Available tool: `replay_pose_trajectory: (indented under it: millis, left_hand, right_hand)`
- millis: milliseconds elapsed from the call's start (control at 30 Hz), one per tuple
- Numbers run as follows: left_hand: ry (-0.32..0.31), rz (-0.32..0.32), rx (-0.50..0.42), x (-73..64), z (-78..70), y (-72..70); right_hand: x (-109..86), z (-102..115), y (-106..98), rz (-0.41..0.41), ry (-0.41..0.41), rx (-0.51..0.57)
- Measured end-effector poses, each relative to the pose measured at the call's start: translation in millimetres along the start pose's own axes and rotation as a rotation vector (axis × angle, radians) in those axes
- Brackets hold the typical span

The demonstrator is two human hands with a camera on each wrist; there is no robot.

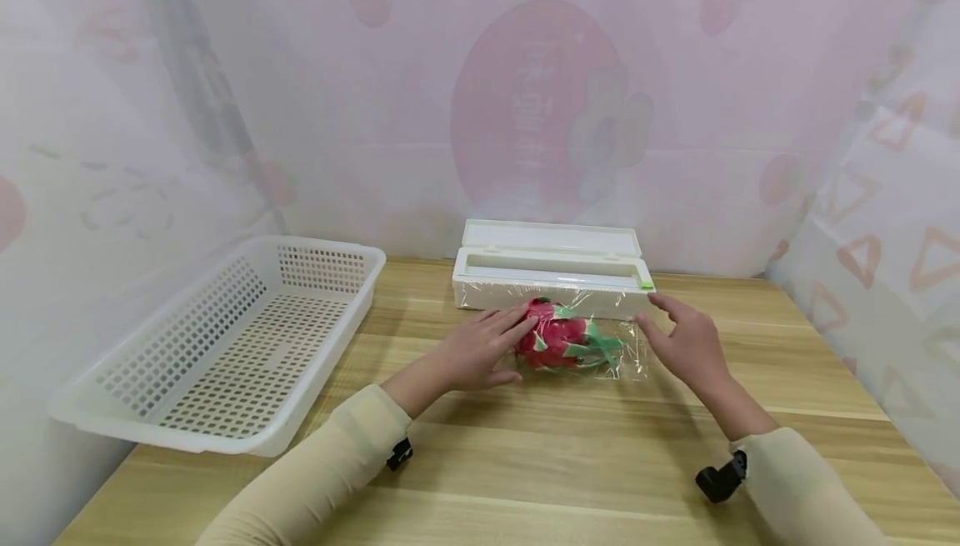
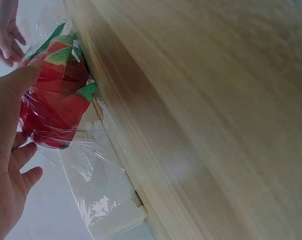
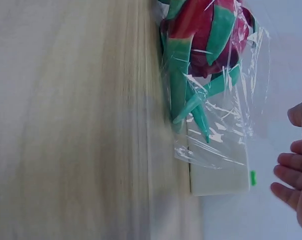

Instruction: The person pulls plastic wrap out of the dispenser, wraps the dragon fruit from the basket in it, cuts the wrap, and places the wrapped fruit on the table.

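Note:
A red dragon fruit with green leafy tips lies on the table, covered in clear plastic wrap. My left hand rests its extended fingers against the fruit's left end, the thumb set apart toward the near side. In the left wrist view, that hand lies alongside the wrapped dragon fruit. To the right, my right hand is beside the loose end of the wrap, fingers spread and holding nothing. Just behind the fruit stands a white wrap dispenser box, its lid raised; wrap overlaps its front.
A white perforated plastic basket stands at the left of the wooden table. A small bright green piece sits at the dispenser's right end. Pale printed curtains hang behind and at the sides.

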State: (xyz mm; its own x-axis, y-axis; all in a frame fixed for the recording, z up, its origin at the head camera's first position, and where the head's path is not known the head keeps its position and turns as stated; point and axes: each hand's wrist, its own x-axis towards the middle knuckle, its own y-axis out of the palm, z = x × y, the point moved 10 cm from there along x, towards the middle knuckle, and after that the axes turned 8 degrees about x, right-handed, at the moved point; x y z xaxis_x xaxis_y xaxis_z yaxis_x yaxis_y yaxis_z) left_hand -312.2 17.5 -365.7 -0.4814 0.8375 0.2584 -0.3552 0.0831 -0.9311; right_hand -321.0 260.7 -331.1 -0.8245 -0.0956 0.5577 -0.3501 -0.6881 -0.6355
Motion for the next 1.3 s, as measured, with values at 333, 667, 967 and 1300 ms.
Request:
replay_pose_trajectory:
  millis: [333,667,967,1300]
  left_hand:
    - [-0.029,0.043,-0.022,-0.6,3.3,4.9]
    - [-0.040,0.075,-0.028,3.1,4.5,11.3]
    - [-0.041,0.034,-0.043,6.0,8.0,11.1]
    - [-0.049,-0.005,-0.058,7.8,10.0,10.7]
  right_hand:
    - [-23.3,57.9,39.7,0.157,-0.500,-0.081]
    - [-15.8,43.6,82.4,0.364,-0.305,-0.064]
    - [-11.2,39.2,97.7,0.435,-0.211,-0.080]
    - [-5.6,37.2,113.6,0.443,-0.169,-0.123]
